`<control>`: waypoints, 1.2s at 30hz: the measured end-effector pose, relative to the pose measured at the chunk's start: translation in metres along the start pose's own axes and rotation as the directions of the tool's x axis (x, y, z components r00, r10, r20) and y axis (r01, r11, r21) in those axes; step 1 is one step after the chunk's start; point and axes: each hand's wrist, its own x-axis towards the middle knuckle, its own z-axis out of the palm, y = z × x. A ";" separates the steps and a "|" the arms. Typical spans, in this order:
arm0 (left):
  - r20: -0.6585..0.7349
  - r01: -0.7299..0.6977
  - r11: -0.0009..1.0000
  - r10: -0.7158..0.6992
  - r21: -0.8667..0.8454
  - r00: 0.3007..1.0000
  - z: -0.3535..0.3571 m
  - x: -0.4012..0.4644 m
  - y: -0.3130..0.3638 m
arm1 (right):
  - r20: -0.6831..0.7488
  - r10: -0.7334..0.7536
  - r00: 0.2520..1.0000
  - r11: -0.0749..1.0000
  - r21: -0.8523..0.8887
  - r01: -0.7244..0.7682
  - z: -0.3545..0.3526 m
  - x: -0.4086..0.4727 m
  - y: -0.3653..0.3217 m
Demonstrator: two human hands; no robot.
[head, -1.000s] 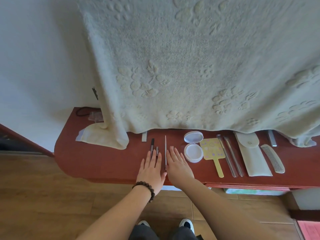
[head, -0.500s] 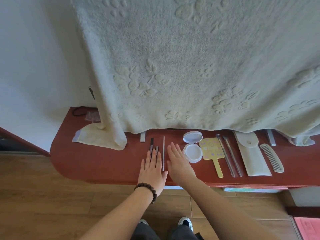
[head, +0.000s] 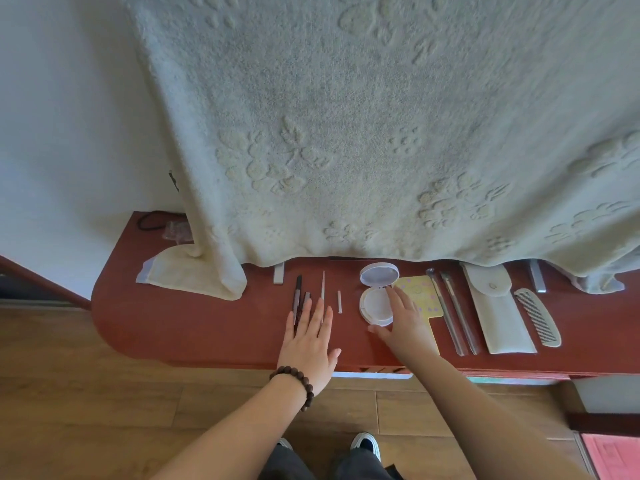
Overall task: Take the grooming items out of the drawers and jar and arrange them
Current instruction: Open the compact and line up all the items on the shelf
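On the red worktop (head: 194, 327), a cream towel (head: 381, 133) hung down over the back edge, its corner pooled at far left. The left hand (head: 308, 337), bead bracelet (head: 294, 384) at the wrist, lay flat with straight fingers over the near ends of a dark pencil (head: 297, 296) and a thin metal file (head: 322, 285), a short stick (head: 339, 301) just to the right. The right hand (head: 405, 323), fingers spread and loose, rested against the open round compact (head: 372, 299), partly covering the yellow hand mirror (head: 420, 289); further right lay two metal tools (head: 453, 313), a white pouch (head: 498, 317) and a comb (head: 536, 317), side by side.
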 end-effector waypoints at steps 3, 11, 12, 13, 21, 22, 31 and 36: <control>0.006 0.016 1.000 -0.016 0.005 1.000 -0.002 0.005 0.005 | -0.032 -0.017 0.999 1.000 0.009 0.017 0.003 0.003 -0.001; 0.010 0.111 0.993 -0.111 -0.044 0.994 0.000 0.003 -0.006 | -0.039 -0.065 0.997 0.998 0.005 0.066 0.014 0.008 -0.017; 0.012 0.106 0.993 -0.106 -0.053 0.994 0.000 0.003 -0.006 | -0.039 -0.069 0.997 0.998 0.009 0.070 0.015 0.009 -0.019; 0.009 0.103 0.993 -0.103 -0.065 0.995 0.000 0.003 -0.005 | -0.040 -0.076 0.996 0.997 0.011 0.077 0.017 0.009 -0.021; -0.024 0.084 0.989 -0.087 -0.122 0.996 -0.001 0.007 0.002 | -0.040 -0.135 0.990 0.991 -0.026 0.134 0.024 0.009 -0.031; -0.030 0.085 0.989 -0.089 -0.121 0.996 -0.001 0.007 0.002 | -0.042 -0.138 0.990 0.990 -0.027 0.137 0.025 0.009 -0.032; -0.003 0.121 0.981 -0.123 -0.151 0.992 0.001 0.007 -0.002 | -0.063 -0.142 0.988 0.990 -0.033 0.140 0.029 0.009 -0.037; 0.013 0.116 0.983 -0.116 -0.145 0.993 -0.002 0.010 0.002 | -0.049 -0.147 0.988 0.989 -0.030 0.145 0.031 0.011 -0.039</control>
